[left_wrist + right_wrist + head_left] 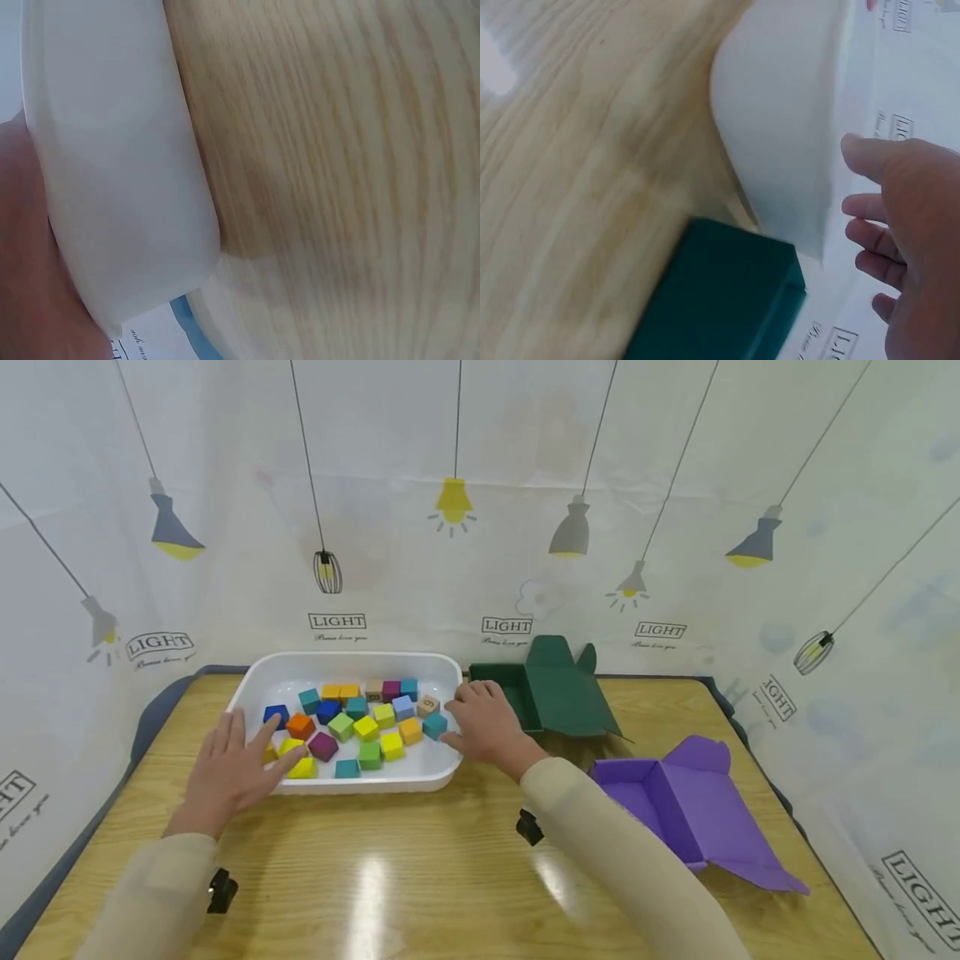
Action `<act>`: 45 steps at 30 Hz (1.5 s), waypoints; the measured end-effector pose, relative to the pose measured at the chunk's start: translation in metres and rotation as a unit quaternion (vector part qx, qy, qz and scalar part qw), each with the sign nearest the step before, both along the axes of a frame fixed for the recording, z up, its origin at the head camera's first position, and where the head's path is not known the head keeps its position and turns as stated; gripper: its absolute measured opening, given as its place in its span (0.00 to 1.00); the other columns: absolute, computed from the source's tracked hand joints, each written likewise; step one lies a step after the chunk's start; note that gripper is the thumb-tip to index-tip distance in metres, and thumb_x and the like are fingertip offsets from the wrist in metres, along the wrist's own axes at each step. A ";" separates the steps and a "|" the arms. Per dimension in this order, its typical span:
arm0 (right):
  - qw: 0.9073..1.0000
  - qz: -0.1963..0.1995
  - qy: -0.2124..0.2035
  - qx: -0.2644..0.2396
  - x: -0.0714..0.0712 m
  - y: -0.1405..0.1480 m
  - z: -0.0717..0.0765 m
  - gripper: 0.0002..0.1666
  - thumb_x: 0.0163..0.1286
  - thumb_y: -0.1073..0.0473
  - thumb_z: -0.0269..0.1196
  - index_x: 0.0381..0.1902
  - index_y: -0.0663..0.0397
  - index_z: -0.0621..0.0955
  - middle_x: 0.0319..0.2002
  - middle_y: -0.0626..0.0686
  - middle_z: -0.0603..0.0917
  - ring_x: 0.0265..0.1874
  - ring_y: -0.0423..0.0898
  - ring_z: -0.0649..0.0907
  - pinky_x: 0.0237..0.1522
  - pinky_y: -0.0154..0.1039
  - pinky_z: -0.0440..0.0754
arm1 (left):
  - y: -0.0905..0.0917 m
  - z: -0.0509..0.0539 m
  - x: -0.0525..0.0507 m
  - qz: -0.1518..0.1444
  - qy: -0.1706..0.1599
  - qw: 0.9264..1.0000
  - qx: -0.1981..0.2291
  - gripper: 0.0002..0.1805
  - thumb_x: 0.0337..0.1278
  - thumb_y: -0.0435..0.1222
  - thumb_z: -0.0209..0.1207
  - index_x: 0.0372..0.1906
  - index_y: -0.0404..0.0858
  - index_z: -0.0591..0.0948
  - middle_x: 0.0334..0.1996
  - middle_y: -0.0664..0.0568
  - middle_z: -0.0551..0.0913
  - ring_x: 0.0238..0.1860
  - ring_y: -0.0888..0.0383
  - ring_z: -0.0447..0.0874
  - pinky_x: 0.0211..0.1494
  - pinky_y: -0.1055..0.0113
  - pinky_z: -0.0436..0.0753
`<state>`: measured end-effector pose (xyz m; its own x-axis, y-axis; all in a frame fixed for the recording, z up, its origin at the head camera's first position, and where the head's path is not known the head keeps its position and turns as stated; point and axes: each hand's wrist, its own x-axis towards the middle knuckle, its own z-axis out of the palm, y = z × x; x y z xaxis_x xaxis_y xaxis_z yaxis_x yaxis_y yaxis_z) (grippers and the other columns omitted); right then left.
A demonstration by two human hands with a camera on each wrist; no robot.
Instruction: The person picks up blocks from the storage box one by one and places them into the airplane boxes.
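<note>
A white tray (pixel 352 786) holds many small coloured cubes, among them a purple cube (pixel 323 746), a green cube (pixel 370 755) and an orange cube (pixel 301 726). My left hand (pixel 231 775) hovers at the tray's front left corner with fingers spread; its thumb lies over the yellow cubes in the head view. At the tray's right rim is my right hand (pixel 486 724), fingers loosely bent and nothing held. The right wrist view shows that hand (pixel 922 240) beside the tray wall (pixel 780 112). Whether either hand touches the tray, I cannot tell.
An open dark green box (pixel 570 693) stands right of the tray, its lid folded out to the right. Nearer the front right lies an open purple box (pixel 723 810). Both rest on a wooden table (pixel 420 877), with a lamp-printed cloth (pixel 405 585) behind.
</note>
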<state>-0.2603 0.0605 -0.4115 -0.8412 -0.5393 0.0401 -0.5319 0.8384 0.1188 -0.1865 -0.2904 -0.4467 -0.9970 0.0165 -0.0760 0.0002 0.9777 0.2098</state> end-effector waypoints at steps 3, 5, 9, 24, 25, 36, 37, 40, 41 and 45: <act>1.000 -0.007 0.008 0.025 -0.004 -0.011 -0.007 0.29 0.67 0.35 0.58 0.56 0.45 0.81 0.50 0.49 0.77 0.54 0.49 0.72 0.66 0.46 0.66 | 0.000 -0.002 0.001 0.005 0.010 1.000 -0.004 0.52 0.61 0.72 0.33 0.76 0.37 0.53 0.73 0.21 0.34 0.73 0.23 0.33 0.74 0.29 0.36; 0.999 -0.011 0.013 0.040 -0.006 -0.016 -0.010 0.28 0.67 0.35 0.58 0.54 0.46 0.82 0.47 0.49 0.77 0.52 0.49 0.71 0.63 0.45 0.67 | 0.000 -0.003 0.002 0.008 0.017 1.000 -0.008 0.51 0.61 0.72 0.32 0.76 0.38 0.54 0.73 0.21 0.35 0.73 0.22 0.34 0.74 0.29 0.36; 0.997 -0.022 0.020 0.071 -0.011 -0.024 -0.016 0.28 0.67 0.33 0.57 0.51 0.46 0.83 0.43 0.49 0.75 0.49 0.49 0.70 0.57 0.42 0.67 | 0.000 -0.005 0.003 0.014 0.028 0.999 -0.013 0.51 0.62 0.71 0.32 0.76 0.38 0.55 0.73 0.21 0.36 0.72 0.21 0.35 0.74 0.29 0.37; 0.988 -0.053 -0.020 0.145 -0.033 -0.042 -0.020 0.29 0.65 0.31 0.58 0.47 0.46 0.85 0.41 0.48 0.79 0.45 0.47 0.71 0.54 0.40 0.69 | 0.005 -0.008 0.002 0.020 0.026 0.999 -0.004 0.50 0.61 0.72 0.33 0.77 0.40 0.52 0.73 0.21 0.33 0.73 0.23 0.35 0.75 0.31 0.37; 0.988 -0.053 -0.020 0.146 -0.033 -0.042 -0.020 0.28 0.65 0.31 0.58 0.46 0.46 0.85 0.41 0.47 0.79 0.44 0.46 0.71 0.54 0.40 0.69 | 0.005 -0.008 0.002 0.020 0.027 0.999 -0.004 0.50 0.61 0.72 0.33 0.77 0.41 0.52 0.73 0.22 0.33 0.73 0.23 0.35 0.75 0.31 0.37; 0.988 -0.047 -0.029 0.145 -0.038 -0.047 -0.021 0.28 0.63 0.32 0.61 0.48 0.46 0.84 0.43 0.48 0.80 0.45 0.47 0.71 0.55 0.41 0.69 | 0.002 -0.008 0.003 0.021 0.037 0.999 -0.016 0.51 0.60 0.72 0.33 0.77 0.42 0.53 0.73 0.21 0.35 0.73 0.23 0.37 0.75 0.31 0.39; 0.988 -0.047 -0.030 0.143 -0.038 -0.048 -0.022 0.28 0.63 0.33 0.61 0.48 0.47 0.84 0.42 0.48 0.80 0.45 0.47 0.71 0.54 0.41 0.68 | 0.002 -0.008 0.002 0.022 0.037 0.999 -0.015 0.51 0.60 0.72 0.33 0.77 0.41 0.53 0.73 0.21 0.35 0.73 0.23 0.37 0.75 0.31 0.39; 0.989 -0.043 -0.033 0.137 -0.040 -0.048 -0.021 0.28 0.63 0.33 0.61 0.47 0.47 0.84 0.42 0.48 0.80 0.45 0.47 0.71 0.54 0.41 0.68 | 0.001 -0.009 0.002 0.023 0.038 0.999 -0.014 0.51 0.60 0.72 0.33 0.77 0.41 0.53 0.73 0.21 0.35 0.73 0.23 0.37 0.75 0.31 0.39; 0.990 -0.040 -0.032 0.132 -0.041 -0.048 -0.020 0.28 0.62 0.33 0.61 0.47 0.47 0.84 0.43 0.48 0.80 0.46 0.47 0.71 0.56 0.42 0.68 | 0.001 -0.009 0.002 0.024 0.038 0.999 -0.015 0.51 0.60 0.72 0.33 0.77 0.41 0.53 0.73 0.21 0.35 0.73 0.23 0.37 0.75 0.31 0.39; 0.993 -0.030 -0.022 0.111 -0.040 -0.042 -0.009 0.26 0.61 0.34 0.62 0.45 0.45 0.85 0.42 0.48 0.79 0.46 0.47 0.71 0.59 0.43 0.68 | 0.002 -0.010 0.001 0.028 0.038 0.999 -0.020 0.51 0.60 0.72 0.33 0.77 0.41 0.53 0.73 0.21 0.35 0.73 0.23 0.37 0.75 0.31 0.39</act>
<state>-0.2999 0.0184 -0.4201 -0.8707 -0.4790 -0.1120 -0.4901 0.8249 0.2816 -0.1851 -0.2882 -0.4567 -0.9992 -0.0406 0.0015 -0.0397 0.9842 0.1724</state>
